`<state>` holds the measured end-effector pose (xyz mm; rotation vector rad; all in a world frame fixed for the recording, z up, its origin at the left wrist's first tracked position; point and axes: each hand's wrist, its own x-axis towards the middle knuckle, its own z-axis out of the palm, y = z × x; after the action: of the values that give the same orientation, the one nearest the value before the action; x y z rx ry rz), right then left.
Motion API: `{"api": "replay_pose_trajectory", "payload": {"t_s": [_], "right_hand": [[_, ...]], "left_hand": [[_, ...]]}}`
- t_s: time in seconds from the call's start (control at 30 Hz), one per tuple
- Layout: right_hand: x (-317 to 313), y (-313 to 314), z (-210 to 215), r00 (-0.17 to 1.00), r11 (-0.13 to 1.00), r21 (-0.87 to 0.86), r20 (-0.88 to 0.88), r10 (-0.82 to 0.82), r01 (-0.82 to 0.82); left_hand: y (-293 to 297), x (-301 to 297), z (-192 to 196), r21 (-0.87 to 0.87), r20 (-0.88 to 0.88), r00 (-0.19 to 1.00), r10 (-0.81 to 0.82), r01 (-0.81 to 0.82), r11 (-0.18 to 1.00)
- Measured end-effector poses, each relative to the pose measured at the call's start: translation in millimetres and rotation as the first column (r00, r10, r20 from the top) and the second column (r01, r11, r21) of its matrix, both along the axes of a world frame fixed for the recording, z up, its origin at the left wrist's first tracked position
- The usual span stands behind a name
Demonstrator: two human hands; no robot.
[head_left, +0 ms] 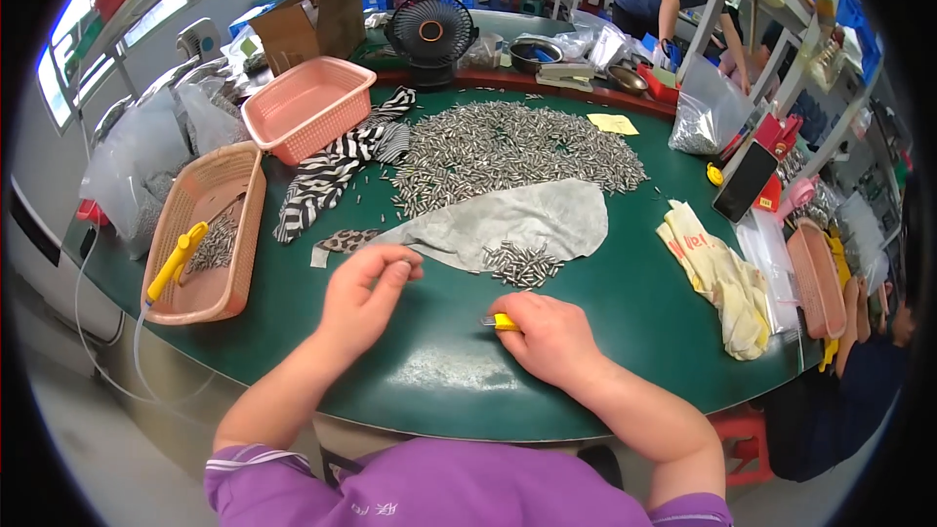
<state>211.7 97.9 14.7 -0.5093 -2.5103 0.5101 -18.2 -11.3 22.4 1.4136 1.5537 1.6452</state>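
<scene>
Above the near part of the green table, my left hand is closed with thumb and fingertips together; anything between them is too small to make out. My right hand is wrapped round a small yellow utility knife, its metal tip pointing left. Just beyond my hands, a small pile of short metal pins sits at the near edge of a grey cloth. Behind the cloth spreads a large heap of the same metal pins.
At left are a pink basket and an orange basket with a yellow air gun. A zebra-striped cloth lies beside the heap. Cream gloves and a phone are at right. A black fan stands behind. Other people are nearby.
</scene>
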Motion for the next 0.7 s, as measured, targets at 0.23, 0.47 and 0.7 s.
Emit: {"api": "replay_pose_trajectory", "payload": {"t_s": [0.23,0.47,0.7], "right_hand": [[2,-4,-1,0.99,1.0,0.012,0.143,-0.012,0.01],[2,-3,-1,0.988,0.999,-0.015,0.151,-0.035,0.037],[6,-1,-6,0.993,1.0,-0.018,0.121,0.004,-0.002]], "left_hand": [[-60,-98,50,0.292,-0.657,0.485,0.577,-0.542,0.788],[-104,-158,44,0.272,-0.814,0.176,0.553,-0.725,0.632],[-35,-95,53,-0.037,-0.729,0.639,0.245,-0.395,0.918]]}}
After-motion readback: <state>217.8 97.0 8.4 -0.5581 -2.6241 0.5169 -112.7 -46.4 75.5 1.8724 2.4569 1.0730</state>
